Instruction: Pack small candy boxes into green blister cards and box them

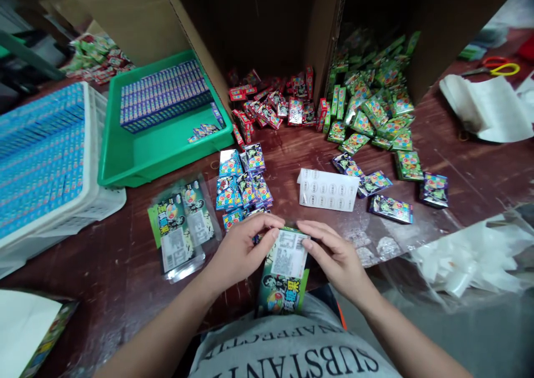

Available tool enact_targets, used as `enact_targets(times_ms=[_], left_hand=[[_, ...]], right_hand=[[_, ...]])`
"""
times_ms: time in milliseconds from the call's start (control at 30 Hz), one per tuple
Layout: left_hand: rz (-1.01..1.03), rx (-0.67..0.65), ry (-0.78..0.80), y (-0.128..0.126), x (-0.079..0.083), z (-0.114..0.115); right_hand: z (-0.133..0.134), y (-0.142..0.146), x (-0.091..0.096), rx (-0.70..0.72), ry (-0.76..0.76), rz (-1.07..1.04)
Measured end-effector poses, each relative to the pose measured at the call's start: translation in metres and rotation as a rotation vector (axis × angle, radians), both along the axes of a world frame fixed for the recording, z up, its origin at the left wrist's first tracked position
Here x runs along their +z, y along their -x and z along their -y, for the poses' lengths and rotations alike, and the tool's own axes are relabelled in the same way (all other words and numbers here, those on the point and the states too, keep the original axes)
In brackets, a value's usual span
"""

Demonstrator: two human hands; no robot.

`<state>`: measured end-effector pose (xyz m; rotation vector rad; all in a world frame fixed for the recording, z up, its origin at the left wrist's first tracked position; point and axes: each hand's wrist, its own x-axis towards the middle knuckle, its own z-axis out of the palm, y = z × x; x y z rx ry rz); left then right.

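Above the near edge of the dark wooden table, both forearms are angled inward. The left hand and the right hand are curled, the top corners of a green packet being pinched between thumbs and fingertips. The packet is held tilted over the lap, its white label turned upward.

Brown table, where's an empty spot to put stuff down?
Bare wood: left of the clear-bagged green packs, below the green plastic tray, and right of the loose green packets, in front of the white paper sheets. Crowded around the red packets and the held green labelled pack.
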<state>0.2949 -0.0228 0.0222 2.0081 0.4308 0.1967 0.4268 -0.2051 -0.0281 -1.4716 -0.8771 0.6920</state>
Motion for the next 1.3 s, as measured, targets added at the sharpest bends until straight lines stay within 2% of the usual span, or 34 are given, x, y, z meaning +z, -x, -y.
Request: enact_targets(times_ms=[100, 167, 233, 300, 500, 600, 733, 833, 900, 967, 1033, 1100, 1167, 1300], left_hand=[[0.024, 0.112, 0.199, 0.001, -0.008, 0.004], [0.037, 0.117, 0.227, 0.001, -0.008, 0.005], [0.018, 0.066, 0.192, -0.001, -0.004, 0.004], [-0.01, 0.031, 0.166, -0.005, 0.003, 0.004], [-0.167, 0.08, 0.233, -0.03, 0.018, 0.001], [-0.185, 0.029, 0.277, -0.035, 0.016, -0.004], [-0.13, -0.074, 0.296, -0.032, 0.01, -0.008], [-0.086, -0.114, 0.195, -0.041, 0.006, -0.006], [-0.084, -0.14, 0.107, -0.053, 0.003, -0.001], [-0.088, -0.164, 0.053, -0.067, 0.0, 0.006], [-0.096, -0.179, 0.038, -0.077, -0.003, 0.012], [-0.11, -0.182, 0.036, -0.082, -0.005, 0.015], [-0.113, -0.172, 0.027, -0.083, -0.008, 0.016], [-0.1, -0.176, 0.014, -0.087, -0.018, 0.015]], right_hand=[[0.001, 0.0, -0.004, -0.061, -0.008, 0.017], [0.001, -0.003, -0.004, -0.039, -0.013, 0.025], [-0.001, -0.009, 0.001, 0.024, -0.006, 0.009], [-0.003, -0.015, 0.008, 0.049, 0.022, -0.077], [-0.016, -0.025, 0.02, -0.021, 0.175, -0.535], [-0.012, -0.03, 0.018, 0.003, 0.216, -0.586], [0.001, -0.044, 0.019, 0.144, 0.184, -0.361], [-0.005, -0.072, 0.024, 0.248, 0.146, -0.016], [-0.024, -0.099, 0.026, 0.192, 0.135, 0.341], [-0.052, -0.128, 0.027, 0.071, 0.164, 0.686], [-0.08, -0.151, 0.026, 0.093, 0.259, 0.895], [-0.1, -0.165, 0.024, 0.19, 0.316, 0.977], [-0.109, -0.171, 0.02, 0.26, 0.313, 0.988], [-0.103, -0.171, 0.01, 0.259, 0.313, 0.964]])
